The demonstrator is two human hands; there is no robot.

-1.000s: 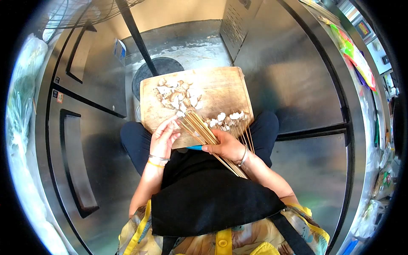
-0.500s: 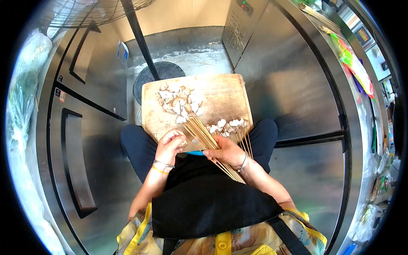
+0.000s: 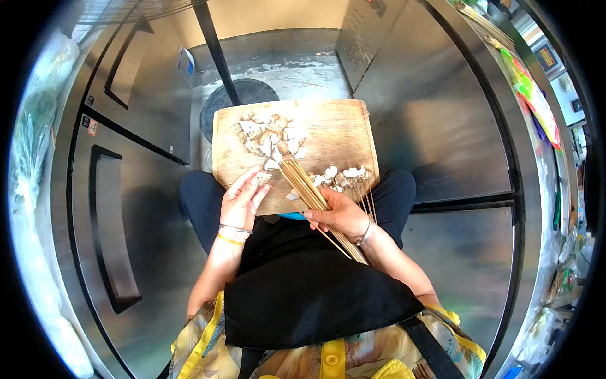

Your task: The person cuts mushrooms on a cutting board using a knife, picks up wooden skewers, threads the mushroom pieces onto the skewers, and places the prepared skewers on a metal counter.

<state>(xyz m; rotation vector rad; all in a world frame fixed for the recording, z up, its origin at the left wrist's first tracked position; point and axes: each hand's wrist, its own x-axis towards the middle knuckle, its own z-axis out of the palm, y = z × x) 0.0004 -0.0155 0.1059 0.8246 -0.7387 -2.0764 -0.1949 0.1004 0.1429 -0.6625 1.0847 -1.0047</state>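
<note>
My right hand [image 3: 341, 216] is wrapped around a thick bundle of thin wooden skewers [image 3: 304, 186], which slants up and left over the cutting board [image 3: 334, 129]. One skewer stands apart from the bundle and runs toward my left hand [image 3: 240, 203]. Between the fingertips of that left hand is a small pale mushroom piece [image 3: 264, 178]; whether the skewer's tip enters it I cannot tell. A pile of brown and white mushroom pieces [image 3: 271, 136] lies on the board's left half. Several threaded mushroom skewers [image 3: 341, 178] rest at the board's near right edge, partly behind my right hand.
The board sits over my knees. Steel cabinets with doors stand on the left [image 3: 142, 208] and right [image 3: 435, 120]. A black pole on a round base [image 3: 252, 91] rises behind the board. Plastic bags [image 3: 44, 145] line the far left, and a colourful packet [image 3: 530, 95] lies on the right-hand counter.
My left hand has moved slightly up and left, its fingers straighter around the mushroom piece. The right hand still grips the skewers. The whole view has shifted a little.
</note>
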